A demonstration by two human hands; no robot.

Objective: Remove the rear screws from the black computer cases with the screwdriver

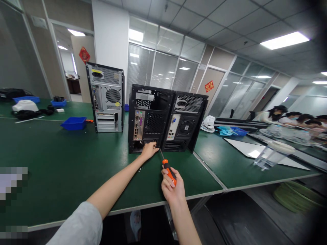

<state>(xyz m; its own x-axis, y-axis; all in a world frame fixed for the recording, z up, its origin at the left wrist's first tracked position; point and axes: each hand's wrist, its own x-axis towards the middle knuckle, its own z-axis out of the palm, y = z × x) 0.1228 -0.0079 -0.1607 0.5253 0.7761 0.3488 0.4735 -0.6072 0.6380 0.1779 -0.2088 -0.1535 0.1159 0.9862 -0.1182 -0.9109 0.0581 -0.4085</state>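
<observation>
My right hand (173,186) is wrapped round the orange and black handle of a screwdriver (166,162). Its thin shaft points up and away, with the tip at the lower back corner of a black computer case (150,107). Beside the tip, my left hand (150,150) has its fingers curled against the bottom of that case's rear panel; what they pinch, if anything, is hidden. A second black computer case (188,103) stands upright close against the first on its right. Both show their rear ports and vents towards me.
A grey computer tower (108,97) stands at the left on the green tabletop (63,163). Blue trays (74,123) lie near it. To the right are a clear plastic container (272,154), a white panel (245,148) and light-blue gloves (224,130). Several people sit at the far right.
</observation>
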